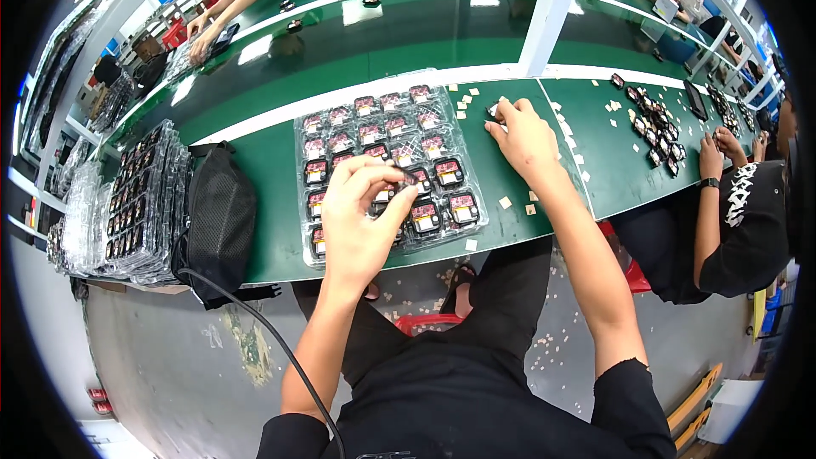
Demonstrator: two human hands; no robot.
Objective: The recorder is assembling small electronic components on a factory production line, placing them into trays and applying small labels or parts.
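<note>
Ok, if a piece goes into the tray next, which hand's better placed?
Left, I'd say: the left hand is over the tray, seemingly pinching a dark piece. The right hand is off the tray's right side, over the table.

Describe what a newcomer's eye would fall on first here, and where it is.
Probably the clear plastic tray of pink-labelled black cases, mid-picture on the green table, with the left hand over it. Next, perhaps, the tall stack of trays towards the left, just beside a black bag.
</note>
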